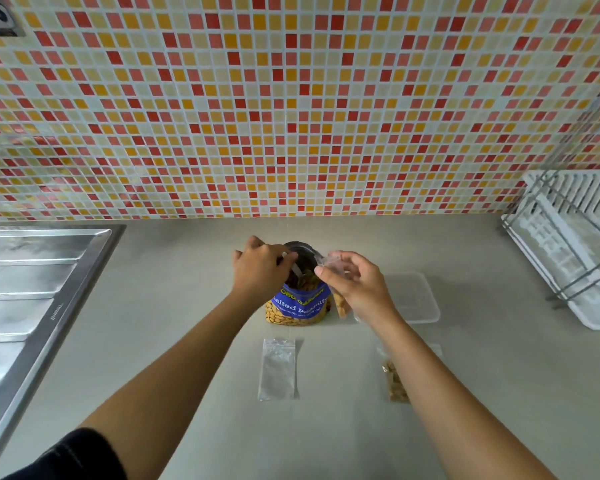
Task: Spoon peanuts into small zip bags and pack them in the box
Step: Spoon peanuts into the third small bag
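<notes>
A blue and yellow salted peanuts bag (300,308) stands open in the middle of the counter. My left hand (260,268) grips a white spoon (296,270) whose bowl dips into the bag's mouth. My right hand (355,284) pinches a small clear zip bag (336,292) by its top, just right of the peanut bag; some peanuts sit in its bottom. An empty zip bag (278,368) lies flat nearer to me. A filled zip bag (395,381) lies to the right, partly hidden by my right forearm. A clear plastic box (414,297) sits behind my right hand.
A steel sink drainboard (32,292) takes up the left side. A white dish rack (572,247) with a metal frame stands at the right. The mosaic tiled wall (291,105) rises behind the grey counter (326,427).
</notes>
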